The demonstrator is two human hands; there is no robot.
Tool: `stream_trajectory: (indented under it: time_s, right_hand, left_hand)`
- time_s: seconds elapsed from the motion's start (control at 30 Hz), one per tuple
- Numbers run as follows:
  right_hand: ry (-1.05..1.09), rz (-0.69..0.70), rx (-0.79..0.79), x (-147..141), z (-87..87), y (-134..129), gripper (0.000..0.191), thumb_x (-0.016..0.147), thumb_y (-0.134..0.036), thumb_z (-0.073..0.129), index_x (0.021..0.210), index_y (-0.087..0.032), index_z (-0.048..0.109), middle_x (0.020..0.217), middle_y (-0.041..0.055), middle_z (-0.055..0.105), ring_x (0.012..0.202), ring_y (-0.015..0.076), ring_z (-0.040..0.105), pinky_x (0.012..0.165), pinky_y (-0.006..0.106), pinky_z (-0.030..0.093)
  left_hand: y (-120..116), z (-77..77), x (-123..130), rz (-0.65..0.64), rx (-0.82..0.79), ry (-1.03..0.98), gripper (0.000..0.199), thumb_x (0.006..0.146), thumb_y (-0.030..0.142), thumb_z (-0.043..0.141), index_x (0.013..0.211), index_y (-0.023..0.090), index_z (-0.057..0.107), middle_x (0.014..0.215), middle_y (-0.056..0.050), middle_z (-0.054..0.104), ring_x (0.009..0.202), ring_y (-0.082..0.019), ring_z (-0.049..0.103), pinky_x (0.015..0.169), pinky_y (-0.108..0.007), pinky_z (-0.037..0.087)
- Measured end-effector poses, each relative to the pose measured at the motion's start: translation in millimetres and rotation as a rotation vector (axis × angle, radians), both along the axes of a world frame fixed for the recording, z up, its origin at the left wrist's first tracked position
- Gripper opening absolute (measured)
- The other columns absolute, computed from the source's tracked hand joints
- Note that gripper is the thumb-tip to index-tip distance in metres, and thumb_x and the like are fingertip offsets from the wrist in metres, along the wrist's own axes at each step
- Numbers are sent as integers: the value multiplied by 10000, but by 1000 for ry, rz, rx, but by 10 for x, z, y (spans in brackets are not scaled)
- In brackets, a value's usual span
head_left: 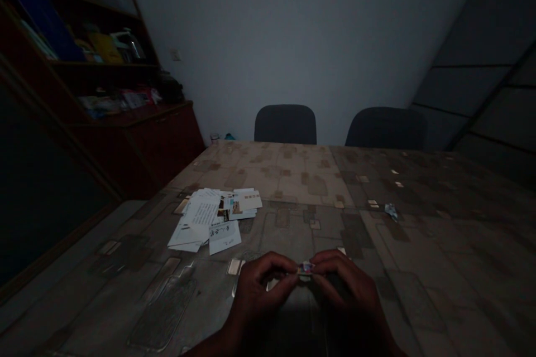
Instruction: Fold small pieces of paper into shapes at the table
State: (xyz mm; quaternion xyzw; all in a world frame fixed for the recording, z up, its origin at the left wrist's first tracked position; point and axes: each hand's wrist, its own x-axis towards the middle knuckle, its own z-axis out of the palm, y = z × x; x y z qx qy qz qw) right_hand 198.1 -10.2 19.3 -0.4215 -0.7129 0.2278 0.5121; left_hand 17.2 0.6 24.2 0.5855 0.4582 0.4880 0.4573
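Note:
Just above the near part of the table, my left hand (268,284) and my right hand (345,276) meet at a small crumpled piece of colourful paper (305,269). It has pink, purple, green and white patches. Each hand pinches one side of it between thumb and fingers. In the dim light I cannot tell whether it is a printed paper scrap or a wrapper.
A loose pile of printed cards and papers (209,217) lies to the left on the patterned tablecloth (285,173). A small crumpled scrap (391,211) lies to the right. Two chairs (285,124) stand behind the table, and a filled shelf cabinet (159,139) at the left.

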Motion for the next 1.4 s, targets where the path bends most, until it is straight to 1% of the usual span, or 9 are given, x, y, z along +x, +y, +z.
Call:
stream_trajectory:
  time_s: [0.13, 0.27, 0.43, 0.7, 0.87, 1.03, 1.13, 1.23, 1.4]
  right_hand:
    - [136, 10, -205, -14, -95, 21, 59, 820, -205, 627, 765, -199, 646, 818, 41, 677, 768, 179, 657, 662, 273, 528]
    - [321, 16, -441, -63, -159, 19, 124, 780, -300, 661, 752, -185, 624, 766, 41, 676, 678, 165, 642, 597, 254, 513]
    - [357, -42, -512, -101, -166, 14, 184, 735, -338, 704, 749, -185, 602, 669, -5, 614, 581, 133, 575, 536, 224, 454]
    - [179, -64, -468, -55, -181, 46, 148, 743, -293, 660, 835, -178, 640, 684, 3, 649, 626, 154, 589, 582, 250, 448]
    - [108, -20, -450, 19, -184, 71, 118, 772, -262, 603, 860, -186, 620, 693, -9, 645, 644, 161, 612, 597, 253, 452]
    - [-278, 46, -279, 160, -263, 149, 143, 746, -125, 578, 848, -201, 644, 790, 8, 683, 767, 193, 628, 695, 302, 449]
    - [-442, 67, -174, 213, -311, 174, 165, 744, -109, 605, 854, -225, 650, 829, -2, 687, 815, 205, 622, 748, 334, 430]
    - [-467, 43, -115, 230, -281, 154, 131, 778, -114, 603, 828, -229, 641, 819, -5, 676, 809, 203, 606, 740, 336, 416]
    - [-459, 2, -169, 252, -162, 58, 144, 843, -126, 582, 740, -220, 617, 762, -2, 653, 758, 197, 591, 726, 345, 401]
  left_hand:
    - [2, -16, 31, 28, -10, 10, 71, 704, 198, 678, 638, 176, 662, 626, -23, 686, 611, -164, 642, 586, -231, 484]
    - [41, -155, 72, 72, -76, -6, 100, 655, 206, 668, 613, 176, 582, 551, 17, 593, 517, -122, 558, 497, -194, 417]
    - [82, -265, 114, 52, -172, -113, 143, 604, 208, 676, 669, 182, 551, 560, 38, 553, 505, -98, 511, 467, -164, 355]
    - [40, -132, 83, 44, -175, -45, 75, 647, 210, 675, 681, 171, 621, 601, 19, 579, 568, -128, 538, 529, -196, 385]
    - [22, -148, 67, 9, -112, 136, 39, 697, 152, 617, 711, 174, 646, 606, 15, 616, 573, -139, 551, 548, -212, 381]
    - [-30, -185, 34, -84, 142, 517, 159, 717, 68, 571, 724, 199, 662, 711, -8, 679, 703, -191, 600, 668, -276, 396]
    - [-40, -197, 4, -143, 270, 663, 176, 732, 55, 564, 737, 205, 657, 736, -11, 693, 742, -207, 594, 709, -308, 384]
    - [-29, -219, -18, -142, 303, 707, 174, 749, 51, 554, 761, 199, 644, 745, -12, 678, 742, -203, 576, 690, -304, 374]
    - [-23, -250, -27, -154, 307, 754, 149, 775, 45, 575, 766, 186, 625, 784, -20, 650, 764, -202, 554, 695, -307, 353]
